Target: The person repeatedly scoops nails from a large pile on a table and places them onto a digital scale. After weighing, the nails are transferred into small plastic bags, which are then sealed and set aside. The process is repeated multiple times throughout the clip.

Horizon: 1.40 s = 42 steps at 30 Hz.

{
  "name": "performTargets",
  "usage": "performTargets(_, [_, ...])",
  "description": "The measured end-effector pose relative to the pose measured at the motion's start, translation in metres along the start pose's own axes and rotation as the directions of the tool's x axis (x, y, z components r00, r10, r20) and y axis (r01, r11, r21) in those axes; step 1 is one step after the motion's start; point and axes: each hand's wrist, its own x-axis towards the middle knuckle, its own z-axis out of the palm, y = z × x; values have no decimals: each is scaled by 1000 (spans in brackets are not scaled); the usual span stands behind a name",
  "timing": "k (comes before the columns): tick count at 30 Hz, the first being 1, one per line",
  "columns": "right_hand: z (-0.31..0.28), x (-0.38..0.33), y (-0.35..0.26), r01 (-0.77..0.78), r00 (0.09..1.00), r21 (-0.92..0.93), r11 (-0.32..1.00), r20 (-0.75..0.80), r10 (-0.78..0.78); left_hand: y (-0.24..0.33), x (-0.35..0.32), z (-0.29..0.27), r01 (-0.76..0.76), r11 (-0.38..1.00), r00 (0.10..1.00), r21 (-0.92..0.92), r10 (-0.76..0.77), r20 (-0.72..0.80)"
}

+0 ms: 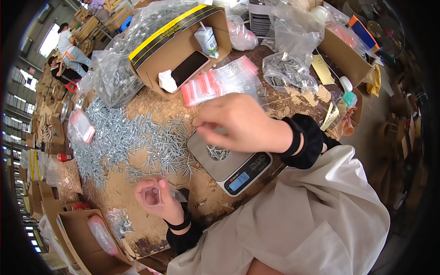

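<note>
My left hand [170, 207] is closed round a small clear plastic bag [151, 197], whose mouth gapes upward. My right hand [247, 121] hovers over a kitchen scale [207, 168], fingers curled together; whatever they hold, if anything, is hidden. Partly under that hand, a small cluster of screws [217, 154] lies in a round area on the scale's platform. The scale's display [238, 182] is lit. Left of the scale, a wide heap of silver screws [107, 137] spreads over the worn wooden table, thinning toward my hands.
Beyond the scale lie red-edged plastic bags [224, 82]. A cardboard box [153, 68] holds a phone [189, 66] and drink carton [206, 41]. A bag of metal parts [288, 73] stands at the back. Front left are a screw-filled bag [120, 223] and open carton [94, 247].
</note>
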Motion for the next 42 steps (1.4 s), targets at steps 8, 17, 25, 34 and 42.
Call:
performTargets(8, [-61, -112, 117, -529, 794, -605, 596, -104, 599, -4, -6, 2, -9, 996, 999, 83, 4, 53])
performTargets(17, [-62, -121, 155, -572, 792, -648, 503, -276, 544, -8, -8, 5, -36, 989, 996, 141, 24, 87])
performTargets(25, [-50, -113, 173, -572, 788, -701, 425, -326, 523, -1, -10, 5, -31, 990, 988, 139, 9, 156])
performTargets(34, [-61, -119, 159, -597, 756, -629, 497, -235, 611, -1, -11, 6, -63, 983, 984, 170, 32, 177])
performTargets(42, [-52, -116, 163, -567, 801, -668, 481, -311, 512, -2, -11, 5, -41, 982, 981, 183, 4, 196])
